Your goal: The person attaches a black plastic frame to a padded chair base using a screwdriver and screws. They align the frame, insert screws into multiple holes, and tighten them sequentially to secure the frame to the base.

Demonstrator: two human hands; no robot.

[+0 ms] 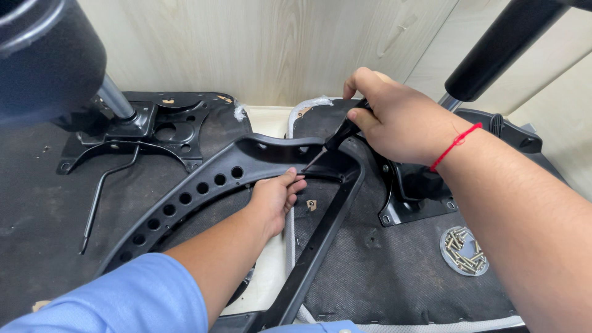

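Note:
My right hand (pixel 394 120), with a red thread on its wrist, grips the black handle of a screwdriver (pixel 338 137). The tool's tip points down-left at a corner of a black plastic chair armrest frame (pixel 209 179). My left hand (pixel 276 198) pinches the frame's inner edge just below that tip. The frame has a row of round holes and lies across two upturned chair seats.
A black metal seat plate with a lever and gas cylinder (pixel 132 126) is mounted on the left seat underside. Another plate (pixel 413 200) sits on the right seat (pixel 382 271). A small clear dish of screws (pixel 464 250) rests at right. A wooden wall panel stands behind.

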